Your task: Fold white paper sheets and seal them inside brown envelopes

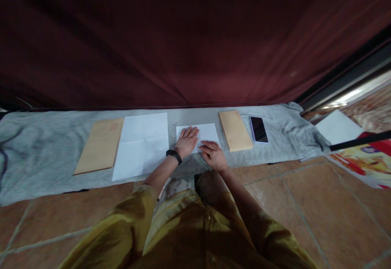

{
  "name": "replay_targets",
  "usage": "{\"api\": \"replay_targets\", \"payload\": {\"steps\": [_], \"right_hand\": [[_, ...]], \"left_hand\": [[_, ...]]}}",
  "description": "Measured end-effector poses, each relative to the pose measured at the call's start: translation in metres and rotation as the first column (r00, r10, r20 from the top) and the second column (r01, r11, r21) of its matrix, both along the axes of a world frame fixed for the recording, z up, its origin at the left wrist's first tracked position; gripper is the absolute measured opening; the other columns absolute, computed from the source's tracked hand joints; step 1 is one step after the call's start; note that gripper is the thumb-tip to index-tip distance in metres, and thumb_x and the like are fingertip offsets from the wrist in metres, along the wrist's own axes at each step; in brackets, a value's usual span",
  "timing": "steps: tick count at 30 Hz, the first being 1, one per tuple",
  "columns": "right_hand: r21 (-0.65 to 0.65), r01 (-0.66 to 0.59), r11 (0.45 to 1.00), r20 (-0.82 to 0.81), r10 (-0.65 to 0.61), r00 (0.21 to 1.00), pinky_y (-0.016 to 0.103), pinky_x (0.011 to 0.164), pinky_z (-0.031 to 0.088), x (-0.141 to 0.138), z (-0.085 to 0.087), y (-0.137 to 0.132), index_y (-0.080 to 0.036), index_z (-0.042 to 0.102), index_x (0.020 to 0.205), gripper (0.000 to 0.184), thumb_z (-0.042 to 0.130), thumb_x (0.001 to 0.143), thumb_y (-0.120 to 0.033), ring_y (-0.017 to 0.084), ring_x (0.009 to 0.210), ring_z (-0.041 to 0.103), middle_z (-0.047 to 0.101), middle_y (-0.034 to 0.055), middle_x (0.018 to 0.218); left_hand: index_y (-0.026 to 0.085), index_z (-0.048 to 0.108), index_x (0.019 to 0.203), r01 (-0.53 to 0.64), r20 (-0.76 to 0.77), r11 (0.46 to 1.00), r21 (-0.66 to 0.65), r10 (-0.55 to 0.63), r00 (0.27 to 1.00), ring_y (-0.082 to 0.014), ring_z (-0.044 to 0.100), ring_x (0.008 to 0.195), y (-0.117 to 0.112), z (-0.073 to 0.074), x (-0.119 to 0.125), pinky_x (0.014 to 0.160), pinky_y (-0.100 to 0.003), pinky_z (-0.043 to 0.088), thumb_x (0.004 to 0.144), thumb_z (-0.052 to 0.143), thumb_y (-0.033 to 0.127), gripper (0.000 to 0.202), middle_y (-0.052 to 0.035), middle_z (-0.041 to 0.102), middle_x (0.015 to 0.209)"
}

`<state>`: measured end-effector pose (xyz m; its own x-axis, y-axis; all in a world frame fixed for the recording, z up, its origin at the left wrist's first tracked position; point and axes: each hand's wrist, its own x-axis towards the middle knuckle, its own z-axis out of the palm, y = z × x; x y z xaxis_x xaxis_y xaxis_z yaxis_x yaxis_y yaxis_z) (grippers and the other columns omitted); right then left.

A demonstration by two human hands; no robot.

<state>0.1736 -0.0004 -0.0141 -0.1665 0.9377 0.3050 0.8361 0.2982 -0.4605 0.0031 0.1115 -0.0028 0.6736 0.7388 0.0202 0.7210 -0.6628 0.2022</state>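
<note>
My left hand (pixel 186 141) lies flat, fingers spread, on the left part of a small folded white paper (pixel 207 132) on a grey cloth (pixel 42 151). A black band sits on that wrist. My right hand (pixel 214 155) rests at the paper's near right edge, fingers stretched and pressing on it. A larger creased white sheet (pixel 141 144) lies just left of my hands.
A brown envelope (pixel 100 145) lies left of the creased sheet. A second brown envelope (pixel 235 130) and a black phone (pixel 259 129) lie to the right. A dark red curtain (pixel 183 36) hangs behind. Terracotta floor tiles (pixel 305 203) are in front, with another white sheet (pixel 337 127) at the right.
</note>
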Motion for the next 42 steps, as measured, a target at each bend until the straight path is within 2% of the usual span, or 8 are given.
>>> {"api": "replay_targets", "payload": {"steps": [9,17,24,27,31,35,38,42], "right_hand": [[-0.022,0.093,0.995,0.013,-0.093,0.996,0.042,0.116,0.041,-0.003,-0.005,0.003,-0.019,0.064,0.132,0.038,0.047,0.099,-0.02,0.023,0.134,0.052,0.06,0.0089,0.143],[0.022,0.286,0.958,0.049,-0.287,0.957,0.047,0.118,0.036,-0.005,-0.011,0.001,-0.016,0.058,0.139,0.043,0.044,0.099,-0.02,0.026,0.139,0.047,0.055,0.0122,0.148],[0.018,0.351,0.936,0.047,-0.352,0.935,0.05,0.118,0.033,-0.003,-0.013,-0.001,-0.014,0.056,0.14,0.044,0.042,0.1,-0.022,0.027,0.14,0.045,0.054,0.0151,0.148],[0.033,0.333,0.942,0.012,-0.334,0.942,0.052,0.119,0.031,-0.005,-0.01,0.007,-0.015,0.056,0.14,0.043,0.039,0.101,-0.023,0.026,0.14,0.045,0.054,0.0144,0.149],[0.01,0.179,0.984,0.0,-0.179,0.984,0.049,0.119,0.033,-0.02,-0.004,0.026,-0.016,0.053,0.143,0.045,0.039,0.102,-0.024,0.025,0.144,0.042,0.049,0.0127,0.154],[-0.043,0.074,0.996,0.059,-0.071,0.996,0.046,0.121,0.031,-0.037,-0.002,0.04,-0.016,0.054,0.143,0.044,0.04,0.103,-0.024,0.024,0.144,0.041,0.05,0.0122,0.153],[-0.035,0.089,0.995,0.096,-0.085,0.992,0.049,0.121,0.029,-0.038,-0.004,0.041,-0.019,0.053,0.144,0.043,0.042,0.103,-0.026,0.025,0.145,0.041,0.051,0.0116,0.153],[0.003,0.166,0.986,0.112,-0.165,0.98,0.049,0.12,0.03,-0.024,-0.007,0.036,-0.021,0.051,0.146,0.044,0.042,0.103,-0.028,0.025,0.145,0.04,0.048,0.0105,0.154]], "left_hand": [[0.023,0.042,0.153,0.04,0.03,0.998,0.055,-0.042,0.999,-0.0237,0.027,0.153,-0.047,-0.004,-0.016,0.126,-0.049,0.019,0.104,0.033,0.034,0.051,-0.0046,0.037,0.162],[0.024,0.043,0.152,-0.016,0.048,0.998,0.061,0.014,0.999,-0.0234,0.028,0.152,-0.059,-0.004,-0.033,0.126,-0.049,0.021,0.104,0.034,0.039,0.051,-0.0039,0.038,0.162],[0.019,0.038,0.155,-0.088,0.027,0.994,0.069,0.086,0.996,-0.0237,0.025,0.153,-0.069,-0.004,-0.043,0.126,-0.047,0.019,0.104,0.033,0.04,0.055,-0.006,0.035,0.163],[0.018,0.038,0.155,-0.102,0.026,0.992,0.073,0.1,0.995,-0.0245,0.025,0.153,-0.072,-0.004,-0.041,0.126,-0.049,0.018,0.104,0.033,0.038,0.054,-0.0068,0.035,0.163],[0.019,0.039,0.154,-0.11,0.033,0.991,0.078,0.108,0.994,-0.0252,0.025,0.153,-0.072,-0.006,-0.039,0.127,-0.049,0.017,0.104,0.035,0.038,0.054,-0.0066,0.036,0.162],[0.019,0.039,0.155,-0.112,0.026,0.991,0.074,0.11,0.994,-0.0257,0.025,0.153,-0.072,-0.007,-0.039,0.126,-0.051,0.017,0.103,0.034,0.037,0.055,-0.0072,0.037,0.162],[0.02,0.038,0.155,-0.114,0.019,0.991,0.069,0.113,0.993,-0.0258,0.025,0.153,-0.072,-0.007,-0.039,0.126,-0.052,0.018,0.103,0.034,0.037,0.055,-0.0072,0.037,0.162],[0.02,0.037,0.156,-0.116,0.024,0.99,0.075,0.115,0.993,-0.0248,0.025,0.153,-0.073,-0.006,-0.04,0.126,-0.052,0.018,0.103,0.034,0.037,0.055,-0.0061,0.036,0.162]]}}
